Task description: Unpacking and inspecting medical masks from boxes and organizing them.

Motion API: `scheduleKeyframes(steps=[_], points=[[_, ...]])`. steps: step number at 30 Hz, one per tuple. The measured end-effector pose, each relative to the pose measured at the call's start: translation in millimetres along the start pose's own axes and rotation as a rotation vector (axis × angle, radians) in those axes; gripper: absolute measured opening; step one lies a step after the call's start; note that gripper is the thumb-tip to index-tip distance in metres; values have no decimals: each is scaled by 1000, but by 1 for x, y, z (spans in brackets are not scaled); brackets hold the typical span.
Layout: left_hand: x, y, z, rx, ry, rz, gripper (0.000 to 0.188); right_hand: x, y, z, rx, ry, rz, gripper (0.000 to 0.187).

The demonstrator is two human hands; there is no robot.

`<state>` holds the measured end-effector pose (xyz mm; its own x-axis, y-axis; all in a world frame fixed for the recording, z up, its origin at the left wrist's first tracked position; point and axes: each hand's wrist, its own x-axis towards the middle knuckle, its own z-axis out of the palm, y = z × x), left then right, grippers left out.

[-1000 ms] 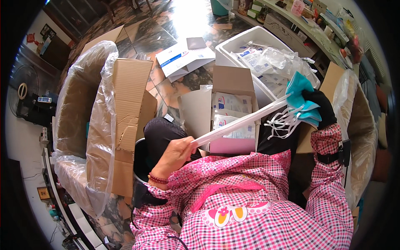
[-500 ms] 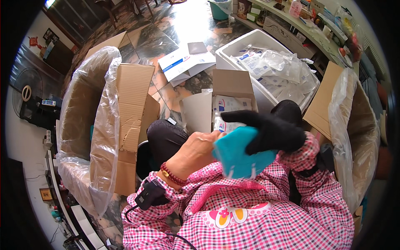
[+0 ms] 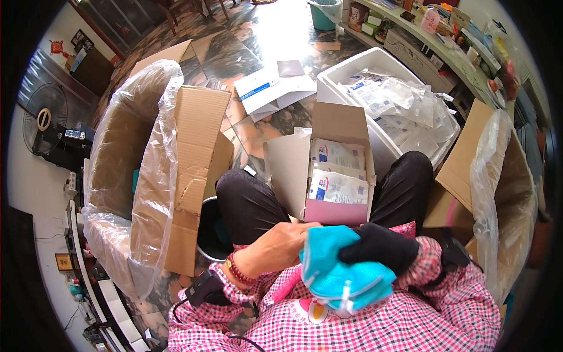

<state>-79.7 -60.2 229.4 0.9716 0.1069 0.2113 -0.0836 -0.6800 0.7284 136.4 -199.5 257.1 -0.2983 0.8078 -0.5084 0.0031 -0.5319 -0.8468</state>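
Over my lap I hold a teal cup-shaped face mask (image 3: 346,276) with a pale edge and a white strap end at its lower side. My bare left hand (image 3: 278,249), a red bead bracelet at its wrist, has its fingers pinched together at the mask's upper left edge. From the other side my right hand (image 3: 384,252), in a black glove, is closed on the mask's right part. Just beyond both hands stands an open small carton (image 3: 286,170) between my knees, with white and blue sealed packets (image 3: 337,186) inside.
Large plastic-lined cartons flank me, one on the left (image 3: 196,158) and one on the right (image 3: 460,155). A white foam box (image 3: 337,117) of clear packets stands far right. A flattened white carton (image 3: 272,94) lies on the floor. Beside my left knee is a dark bin (image 3: 206,253).
Both hands have come down toward my lap with the mask, which is now turned and shows more of its folded surface. The packets in the small carton are uncovered. The view has shifted slightly.
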Motion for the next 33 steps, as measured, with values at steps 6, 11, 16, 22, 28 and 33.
scheduleKeyframes(steps=[6,11,16,22,28,33], points=[[-30,7,-1,-267,4,-131,18,-40,21,7,367,83,3,41],[-54,5,10,-386,-33,-250,22,-43,37,13,569,127,64,43],[-29,14,62,-785,176,-303,28,-6,60,8,383,6,-193,44],[-35,14,92,-1069,300,-217,32,4,7,25,92,-77,-371,48],[-23,35,55,-717,103,-80,20,-15,29,36,733,241,16,42],[-50,46,63,-487,-117,-136,32,-40,19,36,255,154,155,44]])
